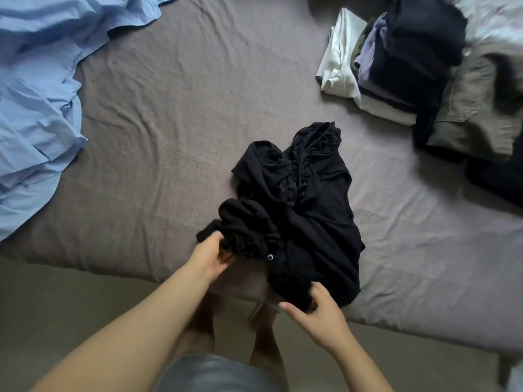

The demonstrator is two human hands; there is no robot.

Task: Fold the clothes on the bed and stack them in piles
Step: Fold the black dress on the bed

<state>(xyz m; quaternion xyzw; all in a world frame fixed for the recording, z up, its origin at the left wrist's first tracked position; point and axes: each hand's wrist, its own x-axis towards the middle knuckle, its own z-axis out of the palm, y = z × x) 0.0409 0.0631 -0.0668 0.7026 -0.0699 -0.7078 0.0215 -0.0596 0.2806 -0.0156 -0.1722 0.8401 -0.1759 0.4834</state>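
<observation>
The black garment (294, 216) lies crumpled at the bed's (169, 114) near edge, the left hand (212, 257) and right hand (317, 305) each pinching a bunched hem (2 grips), so lifting and shaking it flat before folding seems wise.

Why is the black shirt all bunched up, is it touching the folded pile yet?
Apart. The head view shows bare grey sheet between the black shirt and the folded pile. Both hands, left and right, grip its near edge.
</observation>
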